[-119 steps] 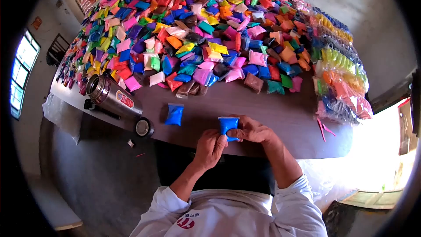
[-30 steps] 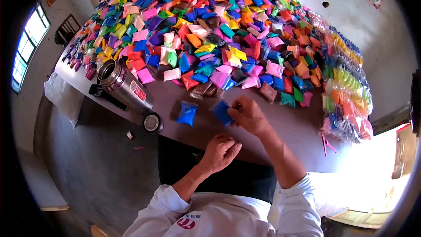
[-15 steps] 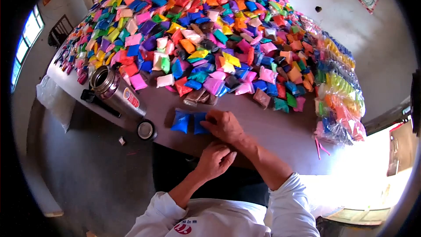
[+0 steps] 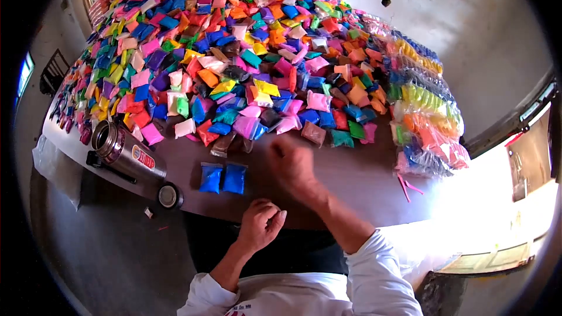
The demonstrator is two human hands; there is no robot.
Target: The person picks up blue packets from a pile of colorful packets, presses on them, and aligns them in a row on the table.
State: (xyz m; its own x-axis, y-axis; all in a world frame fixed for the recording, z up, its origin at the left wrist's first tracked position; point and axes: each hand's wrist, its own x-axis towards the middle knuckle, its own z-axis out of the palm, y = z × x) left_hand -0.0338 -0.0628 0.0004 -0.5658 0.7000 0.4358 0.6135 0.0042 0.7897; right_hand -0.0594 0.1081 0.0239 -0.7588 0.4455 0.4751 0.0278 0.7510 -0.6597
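Two blue packets point(image 4: 222, 178) lie side by side near the front edge of the brown table point(image 4: 363, 181). My right hand point(image 4: 293, 164) is blurred, raised over the table just right of them, near the front of a large heap of coloured packets point(image 4: 246, 52); it seems to hold nothing. My left hand point(image 4: 263, 222) rests at the table's front edge with fingers curled loosely and nothing in it.
A steel flask point(image 4: 126, 152) lies on its side at the left, its cap point(image 4: 168, 196) beside it. Clear bags packed with coloured packets point(image 4: 424, 111) line the right side. A plastic bag point(image 4: 55, 167) hangs off the left table edge.
My right hand let go of the second blue packet, which now lies beside the first, and moved up and right toward the heap. The camera view shifted right.
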